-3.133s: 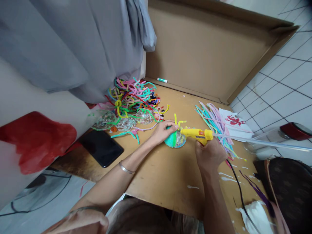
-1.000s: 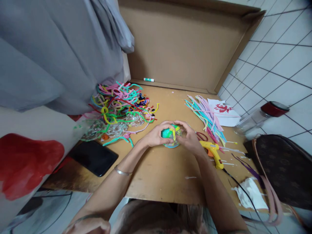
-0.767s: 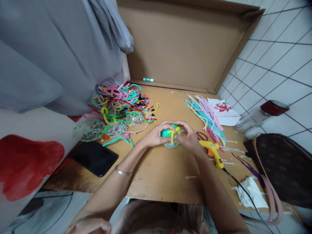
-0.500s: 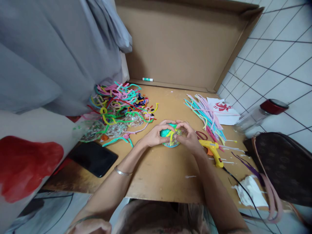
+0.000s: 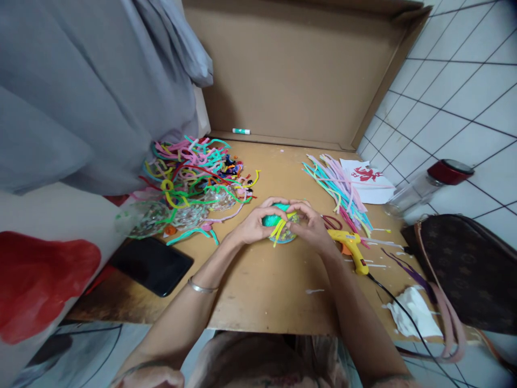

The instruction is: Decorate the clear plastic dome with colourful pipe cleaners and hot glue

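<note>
Green ball (image 5: 271, 220) with yellow pipe cleaners (image 5: 279, 229) sits mid-table on the cardboard (image 5: 262, 280), the left hand (image 5: 254, 226) cupping its left side while the right hand (image 5: 309, 226) pinches the yellow pieces against it. This looks like pressing a glued piece down; next calls for steady pressure, with the glue gun (image 5: 349, 245) lying just right.

A flat sheet of brown cardboard (image 5: 258, 291) serves as the work surface, and its far flap (image 5: 299, 70) stands upright like a back wall. White square floor tiles with dark grout (image 5: 456, 97) run off to the right. On the left hangs grey draped fabric (image 5: 81, 91), with a pale surface bearing a red patch (image 5: 40, 280) lower down at the near left. Soft, even light falls over everything, with no hard shadows.
</note>
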`<action>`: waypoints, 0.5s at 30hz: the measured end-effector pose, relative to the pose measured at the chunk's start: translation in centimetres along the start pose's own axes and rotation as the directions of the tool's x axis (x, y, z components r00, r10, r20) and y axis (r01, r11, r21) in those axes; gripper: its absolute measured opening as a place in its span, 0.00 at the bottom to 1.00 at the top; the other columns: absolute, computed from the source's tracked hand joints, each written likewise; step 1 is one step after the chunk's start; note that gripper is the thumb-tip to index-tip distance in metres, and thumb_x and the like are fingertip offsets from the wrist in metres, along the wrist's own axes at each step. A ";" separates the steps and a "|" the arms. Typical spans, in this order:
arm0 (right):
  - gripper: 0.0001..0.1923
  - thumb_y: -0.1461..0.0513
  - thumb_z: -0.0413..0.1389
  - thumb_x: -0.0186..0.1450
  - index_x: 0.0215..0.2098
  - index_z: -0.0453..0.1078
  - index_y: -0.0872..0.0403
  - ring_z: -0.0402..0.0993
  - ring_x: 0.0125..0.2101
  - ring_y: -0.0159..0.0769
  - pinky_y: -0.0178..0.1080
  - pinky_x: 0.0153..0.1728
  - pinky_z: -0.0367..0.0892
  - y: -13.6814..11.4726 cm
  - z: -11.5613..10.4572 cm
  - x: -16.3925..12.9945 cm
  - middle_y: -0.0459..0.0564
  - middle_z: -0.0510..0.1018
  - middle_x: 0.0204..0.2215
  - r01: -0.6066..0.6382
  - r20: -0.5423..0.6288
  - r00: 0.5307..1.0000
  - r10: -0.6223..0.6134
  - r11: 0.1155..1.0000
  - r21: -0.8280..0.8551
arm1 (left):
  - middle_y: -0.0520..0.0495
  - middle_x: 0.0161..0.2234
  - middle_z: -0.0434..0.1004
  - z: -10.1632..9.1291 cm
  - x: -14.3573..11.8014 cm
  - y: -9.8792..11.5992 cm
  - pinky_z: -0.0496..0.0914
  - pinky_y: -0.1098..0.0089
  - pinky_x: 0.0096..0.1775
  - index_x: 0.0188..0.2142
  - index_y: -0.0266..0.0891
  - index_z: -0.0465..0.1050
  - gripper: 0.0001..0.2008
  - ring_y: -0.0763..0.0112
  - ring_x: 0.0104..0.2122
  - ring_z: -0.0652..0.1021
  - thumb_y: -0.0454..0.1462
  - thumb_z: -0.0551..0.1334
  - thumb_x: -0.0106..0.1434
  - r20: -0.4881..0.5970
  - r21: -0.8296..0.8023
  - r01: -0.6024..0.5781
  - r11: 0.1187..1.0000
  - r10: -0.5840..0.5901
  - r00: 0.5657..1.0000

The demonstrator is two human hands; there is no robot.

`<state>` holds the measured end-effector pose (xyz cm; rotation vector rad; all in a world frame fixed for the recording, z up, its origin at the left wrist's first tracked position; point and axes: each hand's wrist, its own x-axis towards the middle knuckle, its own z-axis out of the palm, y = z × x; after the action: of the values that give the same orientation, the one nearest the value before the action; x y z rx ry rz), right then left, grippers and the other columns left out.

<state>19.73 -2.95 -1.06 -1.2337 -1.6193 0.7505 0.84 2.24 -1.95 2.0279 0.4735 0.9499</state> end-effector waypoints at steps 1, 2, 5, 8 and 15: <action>0.13 0.59 0.60 0.52 0.37 0.71 0.49 0.69 0.52 0.46 0.50 0.55 0.63 0.0 0.0 0.0 0.52 0.72 0.47 0.001 -0.001 1.000 -0.001 1.000 -0.005 | 0.37 0.54 0.68 0.0 0.0 0.0 0.62 0.53 0.58 0.36 0.38 0.78 0.13 0.57 0.56 0.70 0.45 0.68 0.57 -0.004 0.004 0.002 1.000 -0.002 1.000; 0.13 0.59 0.60 0.52 0.37 0.71 0.49 0.69 0.52 0.46 0.50 0.54 0.63 0.1 0.0 0.0 0.52 0.72 0.47 0.001 -0.002 1.000 -0.001 1.000 -0.010 | 0.37 0.54 0.68 0.0 0.0 -0.1 0.63 0.53 0.58 0.36 0.38 0.78 0.13 0.57 0.56 0.70 0.45 0.69 0.57 -0.006 0.008 0.003 1.000 -0.003 1.000; 0.13 0.59 0.60 0.52 0.37 0.71 0.49 0.69 0.52 0.45 0.49 0.54 0.63 0.2 -0.1 0.0 0.52 0.73 0.47 -0.012 -0.004 1.000 0.012 1.000 -0.026 | 0.37 0.54 0.68 0.0 0.0 0.0 0.64 0.54 0.57 0.35 0.38 0.78 0.13 0.57 0.56 0.71 0.44 0.69 0.57 -0.017 0.017 0.001 1.000 -0.001 1.000; 0.13 0.59 0.60 0.52 0.37 0.72 0.49 0.69 0.52 0.45 0.49 0.54 0.63 0.2 -0.2 0.0 0.52 0.73 0.47 -0.021 0.001 1.000 0.021 1.000 -0.010 | 0.37 0.54 0.68 0.1 0.0 0.2 0.65 0.54 0.57 0.35 0.37 0.77 0.13 0.58 0.55 0.72 0.45 0.69 0.57 -0.024 0.023 0.009 1.000 -0.009 1.000; 0.11 0.54 0.59 0.57 0.36 0.73 0.50 0.70 0.51 0.41 0.45 0.51 0.65 1.0 0.1 0.1 0.51 0.73 0.46 -0.039 -0.007 0.999 0.040 0.995 0.090 | 0.37 0.55 0.68 0.0 -0.2 0.4 0.64 0.53 0.57 0.36 0.38 0.78 0.16 0.58 0.55 0.72 0.48 0.70 0.55 -0.029 0.029 0.038 0.999 -0.038 0.999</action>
<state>20.07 -2.52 -1.95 -1.2058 -1.5415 0.8329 0.75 1.88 -1.66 2.0274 0.5426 0.9546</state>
